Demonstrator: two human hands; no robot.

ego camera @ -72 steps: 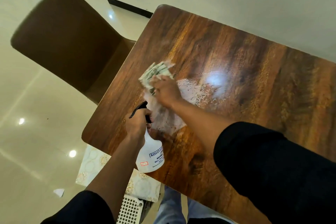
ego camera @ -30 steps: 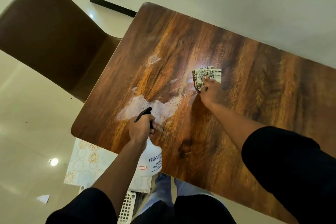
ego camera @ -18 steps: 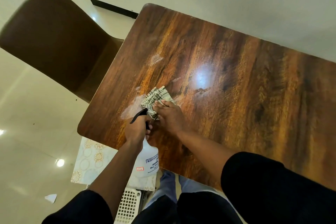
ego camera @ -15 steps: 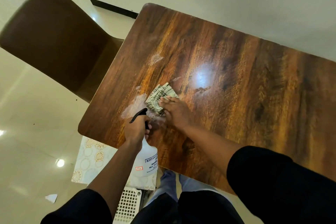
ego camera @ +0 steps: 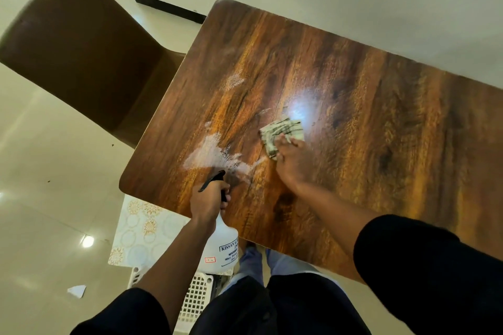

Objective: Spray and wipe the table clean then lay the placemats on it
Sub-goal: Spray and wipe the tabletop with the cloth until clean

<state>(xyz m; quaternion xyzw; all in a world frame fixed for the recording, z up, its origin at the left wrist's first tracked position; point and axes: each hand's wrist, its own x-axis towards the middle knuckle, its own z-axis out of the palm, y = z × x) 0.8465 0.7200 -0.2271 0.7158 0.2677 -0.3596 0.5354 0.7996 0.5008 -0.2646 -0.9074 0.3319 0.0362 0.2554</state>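
Fingers (ego camera: 283, 141) of the right hand (ego camera: 294, 163) lie spread and flat on a folded checked cleaning cloth (ego camera: 283, 130), pressing it against the glossy dark-brown wood-grain table (ego camera: 381, 130), likely so the whole pad drags across the surface and does not bunch up. Just left of the cloth, toward the table's near-left corner, a whitish wet patch of spray (ego camera: 209, 155) is not yet wiped, with a smaller speck patch (ego camera: 234, 80) farther from the person. The left hand (ego camera: 208, 201) is curled tight around the neck of a white plastic spray bottle with a black trigger (ego camera: 220, 247), held at the table's near edge with the nozzle aimed at that wet patch, presumably ready for another squirt. Cream placemats with a gold circle pattern (ego camera: 141, 231) lie below the table's near-left corner on a white lattice basket (ego camera: 196, 299), off the tabletop so that wiping can finish first. A brown moulded chair (ego camera: 81, 49) stands off the table's left side.
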